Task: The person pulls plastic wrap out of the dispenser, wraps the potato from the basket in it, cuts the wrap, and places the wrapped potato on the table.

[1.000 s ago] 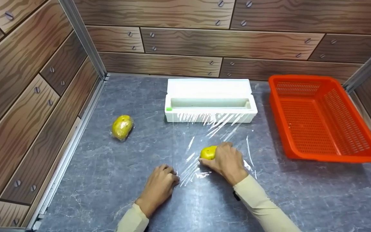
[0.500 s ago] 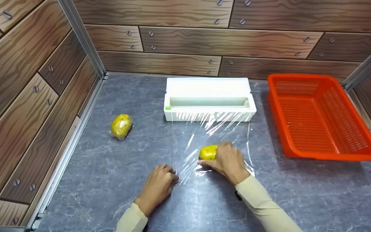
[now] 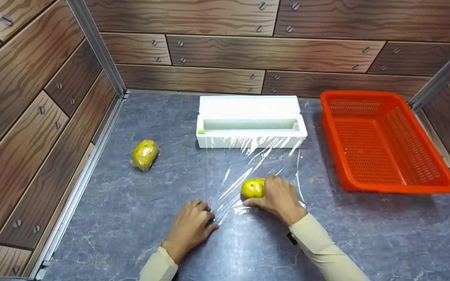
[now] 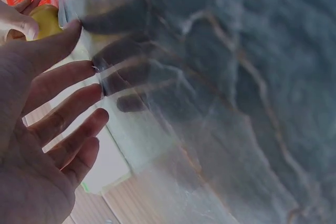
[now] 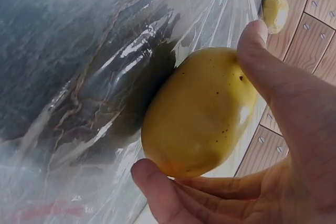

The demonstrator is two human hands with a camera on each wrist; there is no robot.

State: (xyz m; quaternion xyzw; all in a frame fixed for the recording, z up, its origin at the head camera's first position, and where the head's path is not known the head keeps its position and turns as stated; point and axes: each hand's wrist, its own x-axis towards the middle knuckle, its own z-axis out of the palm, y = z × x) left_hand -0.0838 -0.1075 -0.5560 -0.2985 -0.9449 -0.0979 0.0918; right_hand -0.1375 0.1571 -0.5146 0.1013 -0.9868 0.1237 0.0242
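A yellow mango (image 3: 252, 189) with small dark spots lies on a sheet of clear cling film (image 3: 225, 195). My right hand (image 3: 281, 199) grips it from the right, and the right wrist view shows the thumb on one side of the mango (image 5: 199, 114) and fingers on the other. My left hand (image 3: 190, 224) rests at the film's left edge. In the left wrist view its fingers (image 4: 71, 95) are loosely extended, fingertips at the film. The film runs back to an open white dispenser box (image 3: 252, 141).
A mango wrapped in film (image 3: 145, 155) lies on the grey marbled tabletop (image 3: 104, 218) at the left. An orange-red plastic basket (image 3: 400, 188) stands at the right. Wood-patterned walls (image 3: 209, 52) enclose the back and sides.
My left thumb has spread out along the film's edge. The mango under my right hand has tilted slightly, and the film's creases have shifted. The head view has moved a little.
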